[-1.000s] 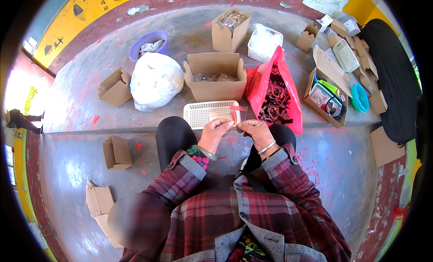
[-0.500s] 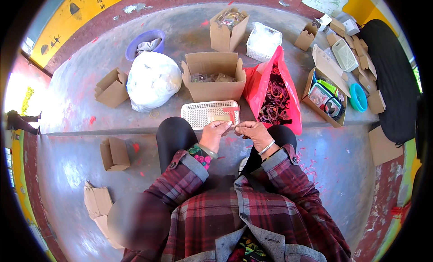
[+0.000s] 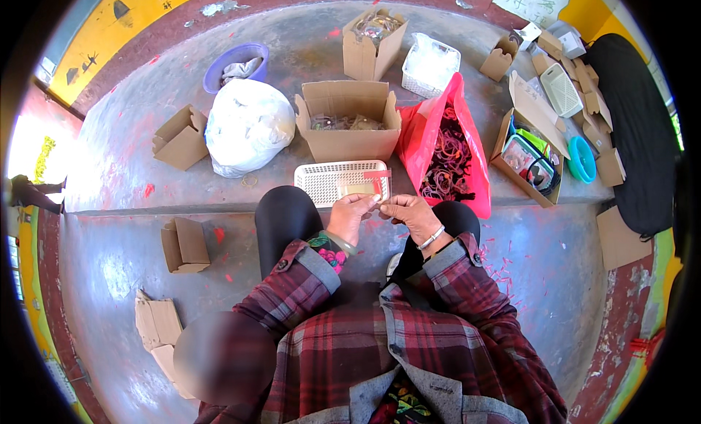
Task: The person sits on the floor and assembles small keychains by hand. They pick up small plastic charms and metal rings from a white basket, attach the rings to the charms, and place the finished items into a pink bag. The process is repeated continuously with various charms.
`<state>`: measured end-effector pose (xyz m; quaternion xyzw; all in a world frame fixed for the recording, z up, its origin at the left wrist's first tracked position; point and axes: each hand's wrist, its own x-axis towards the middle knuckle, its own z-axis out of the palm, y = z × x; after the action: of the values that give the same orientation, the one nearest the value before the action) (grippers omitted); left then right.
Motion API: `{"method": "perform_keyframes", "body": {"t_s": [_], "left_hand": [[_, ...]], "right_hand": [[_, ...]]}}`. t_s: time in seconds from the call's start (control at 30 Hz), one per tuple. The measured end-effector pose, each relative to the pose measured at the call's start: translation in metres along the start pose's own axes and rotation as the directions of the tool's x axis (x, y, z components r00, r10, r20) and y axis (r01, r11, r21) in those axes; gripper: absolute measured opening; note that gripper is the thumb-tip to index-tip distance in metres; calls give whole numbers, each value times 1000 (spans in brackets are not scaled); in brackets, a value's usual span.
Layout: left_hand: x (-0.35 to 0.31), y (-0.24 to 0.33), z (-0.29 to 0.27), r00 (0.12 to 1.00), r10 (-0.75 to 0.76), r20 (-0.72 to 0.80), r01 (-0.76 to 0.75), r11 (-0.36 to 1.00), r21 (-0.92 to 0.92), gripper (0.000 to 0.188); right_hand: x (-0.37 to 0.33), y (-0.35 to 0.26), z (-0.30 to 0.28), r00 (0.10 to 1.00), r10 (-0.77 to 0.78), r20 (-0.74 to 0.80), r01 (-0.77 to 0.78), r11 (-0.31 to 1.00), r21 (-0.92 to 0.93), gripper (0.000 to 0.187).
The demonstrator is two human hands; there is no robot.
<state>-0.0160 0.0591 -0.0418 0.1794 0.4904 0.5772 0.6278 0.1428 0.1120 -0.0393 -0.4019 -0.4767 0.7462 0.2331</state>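
Observation:
My left hand (image 3: 350, 217) and my right hand (image 3: 415, 218) meet between my knees, each with thumb and fingers pinched. Between and just beyond the fingertips is a small clear plastic bag (image 3: 377, 186) with a pale yellowish patch and a red strip at its far end. Its near edge is at both hands' fingertips; the exact grip is too small to make out. Behind it lies a white perforated basket (image 3: 310, 183), partly covered by the bag and my left hand.
Beyond the basket stands an open cardboard box (image 3: 347, 145) of small clear packets. To its right, a red plastic bag (image 3: 476, 177) holds dark and pink bands. A stuffed white bag (image 3: 250, 128) sits left. Further right are an open box (image 3: 544, 198) and a turquoise basin (image 3: 581, 160).
The hands stay pinched together in nearly the same place, with my fingertips slightly closer to each other. The whole view has shifted very slightly.

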Motion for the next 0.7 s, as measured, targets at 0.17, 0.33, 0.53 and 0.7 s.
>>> {"method": "perform_keyframes", "body": {"t_s": [0.17,0.33,0.53,0.7], "left_hand": [[5,-8,-2,999,40,8,-39,999,-25,14],[2,-6,5,997,76,-9,-76,996,38,13],[-3,1,15,999,37,-4,-37,998,44,17],[4,-6,12,991,110,81,-115,992,55,16]], "right_hand": [[-2,-2,2,1000,-8,2,8,1000,-1,22],[-3,-2,2,1000,-8,-17,8,1000,5,23],[-11,-11,6,1000,2,-21,-1,996,85,23],[-13,-13,3,998,-9,-65,17,992,125,17]]}}
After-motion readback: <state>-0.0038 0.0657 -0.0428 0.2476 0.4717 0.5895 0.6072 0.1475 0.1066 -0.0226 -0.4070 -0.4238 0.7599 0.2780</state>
